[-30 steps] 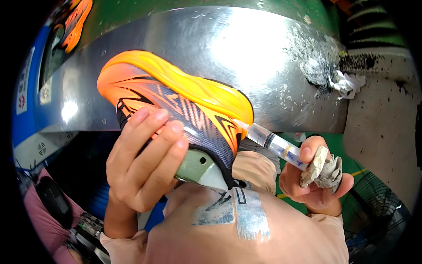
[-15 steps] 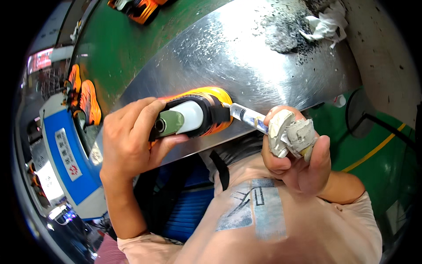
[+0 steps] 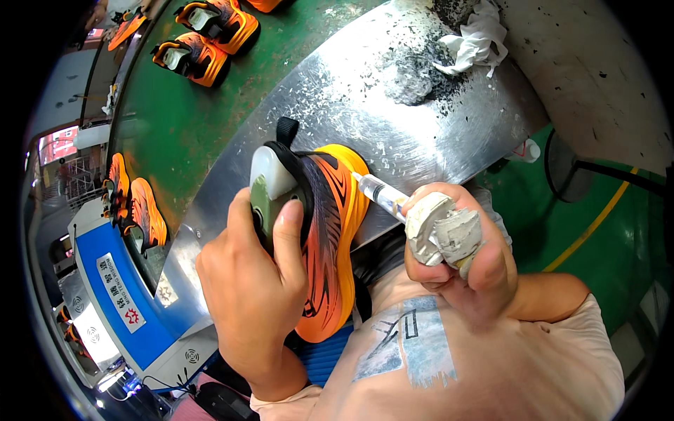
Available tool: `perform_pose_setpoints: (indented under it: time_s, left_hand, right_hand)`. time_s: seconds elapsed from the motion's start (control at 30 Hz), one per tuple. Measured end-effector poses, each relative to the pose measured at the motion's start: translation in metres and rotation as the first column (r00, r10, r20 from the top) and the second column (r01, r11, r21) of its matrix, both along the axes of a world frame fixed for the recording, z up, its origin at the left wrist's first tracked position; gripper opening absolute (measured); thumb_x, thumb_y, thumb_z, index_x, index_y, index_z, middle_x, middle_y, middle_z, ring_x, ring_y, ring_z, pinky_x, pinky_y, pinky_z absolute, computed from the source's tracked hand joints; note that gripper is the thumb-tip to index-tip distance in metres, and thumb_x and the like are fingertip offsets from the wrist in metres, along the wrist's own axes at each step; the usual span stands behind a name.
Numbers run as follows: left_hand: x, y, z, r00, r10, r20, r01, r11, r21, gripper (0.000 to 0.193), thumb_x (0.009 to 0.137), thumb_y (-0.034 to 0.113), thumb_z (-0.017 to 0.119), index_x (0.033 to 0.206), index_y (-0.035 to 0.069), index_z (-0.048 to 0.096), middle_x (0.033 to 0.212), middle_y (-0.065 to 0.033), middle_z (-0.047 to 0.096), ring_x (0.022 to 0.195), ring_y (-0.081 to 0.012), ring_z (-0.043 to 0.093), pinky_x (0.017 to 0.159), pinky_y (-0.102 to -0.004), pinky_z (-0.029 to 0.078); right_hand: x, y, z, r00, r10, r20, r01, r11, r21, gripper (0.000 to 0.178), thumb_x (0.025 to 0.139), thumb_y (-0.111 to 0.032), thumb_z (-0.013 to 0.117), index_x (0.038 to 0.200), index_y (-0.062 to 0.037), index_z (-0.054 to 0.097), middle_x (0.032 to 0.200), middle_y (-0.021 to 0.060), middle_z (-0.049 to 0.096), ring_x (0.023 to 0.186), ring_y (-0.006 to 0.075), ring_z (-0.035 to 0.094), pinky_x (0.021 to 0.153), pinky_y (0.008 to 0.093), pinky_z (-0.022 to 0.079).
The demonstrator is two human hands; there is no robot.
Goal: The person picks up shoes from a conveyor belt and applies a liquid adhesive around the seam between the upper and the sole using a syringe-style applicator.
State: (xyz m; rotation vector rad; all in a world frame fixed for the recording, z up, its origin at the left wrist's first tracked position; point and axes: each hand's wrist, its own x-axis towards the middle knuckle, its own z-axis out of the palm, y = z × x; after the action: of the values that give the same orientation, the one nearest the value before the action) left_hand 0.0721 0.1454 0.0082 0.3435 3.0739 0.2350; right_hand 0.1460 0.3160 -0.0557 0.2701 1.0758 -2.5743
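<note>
My left hand (image 3: 254, 298) grips an orange, black and yellow running shoe (image 3: 330, 235) by the green and white last (image 3: 269, 174) in its opening. The shoe is tilted on its side, its sole edge facing right and its heel away from me. In my right hand (image 3: 491, 281) is a clear syringe (image 3: 383, 195), its plunger end wrapped in a lumpy off-white wad (image 3: 444, 235). The fingers close round the barrel and wad. The syringe tip meets the yellow sole edge near the heel; whether it touches I cannot tell.
Beneath the shoe is a metal tabletop (image 3: 316, 91), with black crumbs (image 3: 414, 84) and a crumpled white cloth (image 3: 477, 38) at its far right. Several orange shoes (image 3: 203, 56) stand on the green surface beyond. A blue and white machine (image 3: 116, 281) is at left, with more shoes (image 3: 147, 210).
My left hand has turned the shoe so its long side now shows, toe toward me. The syringe has shifted slightly left and stays at the sole edge. The view has moved a little.
</note>
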Motion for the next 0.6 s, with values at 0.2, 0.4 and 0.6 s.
perform_pose_setpoints:
  time_s: [0.2,0.4,0.6]
  left_hand:
    - [-0.003,0.005,0.003,0.993,0.108,0.052,-0.109,0.994,0.017,0.032,0.090,0.027,0.054,0.083,-0.004,0.058,0.059,-0.0239,0.056,0.059,-0.0421,0.057,0.054,-0.0465,0.043]
    - [-0.007,-0.001,0.002,0.995,0.101,0.001,-0.101,0.995,0.008,0.041,0.088,0.030,0.053,0.069,-0.007,0.057,0.062,-0.0277,0.055,0.065,-0.0456,0.056,0.063,-0.0494,0.043]
    - [0.006,-0.016,-0.010,0.990,0.128,-0.058,-0.112,0.967,0.229,0.033,0.088,0.026,0.055,0.105,-0.002,0.060,0.076,-0.0252,0.059,0.071,-0.0396,0.059,0.068,-0.0441,0.045]
  right_hand:
    - [0.012,-0.018,0.012,0.998,-0.067,-0.006,0.067,0.998,-0.007,0.098,0.070,-0.074,0.056,0.126,0.0012,0.030,0.068,-0.0005,0.042,0.058,0.0043,0.036,0.051,0.0182,0.028]
    - [0.030,-0.033,0.017,0.992,-0.040,-0.117,0.039,0.999,-0.008,0.087,0.078,-0.064,0.054,0.126,0.0026,0.028,0.078,0.0014,0.044,0.063,0.0046,0.038,0.055,0.0188,0.031]
    - [0.026,-0.035,0.005,0.960,-0.279,0.002,0.277,0.954,-0.111,0.074,0.085,-0.073,0.032,0.111,-0.0040,0.040,0.052,-0.0035,0.035,0.041,0.0052,0.025,0.037,0.0230,0.020]
